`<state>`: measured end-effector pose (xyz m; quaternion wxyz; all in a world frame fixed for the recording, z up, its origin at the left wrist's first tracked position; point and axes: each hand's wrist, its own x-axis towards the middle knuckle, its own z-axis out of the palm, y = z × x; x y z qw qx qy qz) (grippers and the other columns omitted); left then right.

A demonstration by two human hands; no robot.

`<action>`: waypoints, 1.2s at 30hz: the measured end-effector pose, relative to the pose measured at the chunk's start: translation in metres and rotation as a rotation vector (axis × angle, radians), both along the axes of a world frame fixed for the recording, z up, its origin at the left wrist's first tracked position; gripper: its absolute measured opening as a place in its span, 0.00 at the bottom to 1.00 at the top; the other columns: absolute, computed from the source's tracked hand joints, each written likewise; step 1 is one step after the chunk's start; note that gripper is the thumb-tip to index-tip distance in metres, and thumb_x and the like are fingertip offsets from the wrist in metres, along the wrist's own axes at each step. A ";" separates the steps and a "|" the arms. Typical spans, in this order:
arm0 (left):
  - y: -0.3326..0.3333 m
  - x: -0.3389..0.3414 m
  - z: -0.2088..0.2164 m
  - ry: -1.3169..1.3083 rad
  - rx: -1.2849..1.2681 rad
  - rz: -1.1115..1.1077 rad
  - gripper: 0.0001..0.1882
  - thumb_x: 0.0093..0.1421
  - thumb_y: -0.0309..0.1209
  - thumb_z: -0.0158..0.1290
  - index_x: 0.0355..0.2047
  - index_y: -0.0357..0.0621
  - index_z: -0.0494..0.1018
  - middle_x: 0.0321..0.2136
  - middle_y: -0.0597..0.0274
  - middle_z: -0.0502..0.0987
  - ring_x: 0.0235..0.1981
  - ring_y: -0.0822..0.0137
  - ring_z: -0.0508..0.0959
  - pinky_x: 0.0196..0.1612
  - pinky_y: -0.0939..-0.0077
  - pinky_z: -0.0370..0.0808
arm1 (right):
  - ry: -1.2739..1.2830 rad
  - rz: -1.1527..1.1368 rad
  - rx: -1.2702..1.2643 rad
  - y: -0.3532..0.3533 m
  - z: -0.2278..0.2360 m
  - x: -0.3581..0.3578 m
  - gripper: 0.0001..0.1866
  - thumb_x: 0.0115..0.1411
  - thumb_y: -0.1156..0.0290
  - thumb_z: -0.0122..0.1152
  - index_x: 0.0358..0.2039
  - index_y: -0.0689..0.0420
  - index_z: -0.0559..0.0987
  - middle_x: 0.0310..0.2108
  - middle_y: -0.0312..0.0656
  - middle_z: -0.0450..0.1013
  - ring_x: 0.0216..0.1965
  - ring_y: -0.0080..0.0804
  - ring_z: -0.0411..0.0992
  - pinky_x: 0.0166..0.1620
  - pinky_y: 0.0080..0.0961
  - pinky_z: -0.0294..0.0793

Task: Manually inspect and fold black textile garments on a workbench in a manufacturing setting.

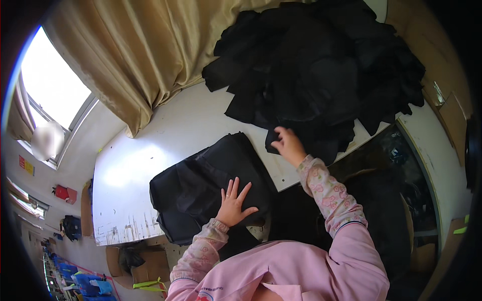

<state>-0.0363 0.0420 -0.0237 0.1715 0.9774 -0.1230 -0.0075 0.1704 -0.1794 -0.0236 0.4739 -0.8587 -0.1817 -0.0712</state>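
Observation:
My left hand (233, 203) lies flat with its fingers spread on a thick stack of black fabric pieces (201, 168). The stack sits at the front of the white table, its layers roughly lined up. Further right, my right hand (290, 145) is over the near edge of a large loose pile of black cut fabric pieces (311, 70). Its fingers are slightly bent, thumb apart from them, and no piece shows between them. The pile's pieces overlap in many directions, with jagged edges sticking out.
Behind the white table (125, 175) hangs a beige curtain (120, 55), with a bright window (52, 80) at the left. Cardboard boxes (150, 266) stand below the table. More cardboard (427, 35) leans at the far right. A dark recess (371, 185) lies right of my body.

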 end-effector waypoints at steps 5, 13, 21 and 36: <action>0.001 -0.002 0.003 0.044 -0.022 -0.016 0.45 0.52 0.58 0.56 0.66 0.59 0.52 0.67 0.42 0.40 0.67 0.38 0.42 0.61 0.31 0.47 | -0.179 -0.447 -0.493 -0.082 0.032 0.070 0.40 0.49 0.74 0.67 0.62 0.50 0.59 0.58 0.50 0.61 0.62 0.49 0.57 0.60 0.47 0.58; -0.006 0.023 0.038 0.064 -0.343 -0.049 0.36 0.57 0.46 0.57 0.62 0.48 0.59 0.61 0.43 0.57 0.62 0.44 0.58 0.62 0.48 0.56 | -0.401 -0.346 -0.077 -0.067 0.032 0.067 0.11 0.56 0.73 0.58 0.40 0.57 0.76 0.36 0.48 0.75 0.37 0.50 0.74 0.38 0.39 0.74; -0.045 0.144 0.107 0.452 -1.285 0.411 0.45 0.60 0.52 0.52 0.67 0.46 0.42 0.52 0.49 0.67 0.42 0.65 0.76 0.41 0.69 0.75 | -0.447 0.121 0.227 0.014 0.035 -0.100 0.06 0.54 0.78 0.59 0.33 0.59 0.78 0.30 0.44 0.70 0.34 0.44 0.72 0.37 0.34 0.72; -0.068 0.098 0.117 -0.350 -0.735 -0.255 0.06 0.54 0.19 0.56 0.32 0.35 0.72 0.31 0.56 0.74 0.33 0.63 0.75 0.36 0.76 0.71 | -0.533 -0.207 0.133 -0.113 0.139 -0.051 0.33 0.53 0.72 0.67 0.58 0.58 0.63 0.53 0.48 0.67 0.55 0.42 0.67 0.52 0.28 0.69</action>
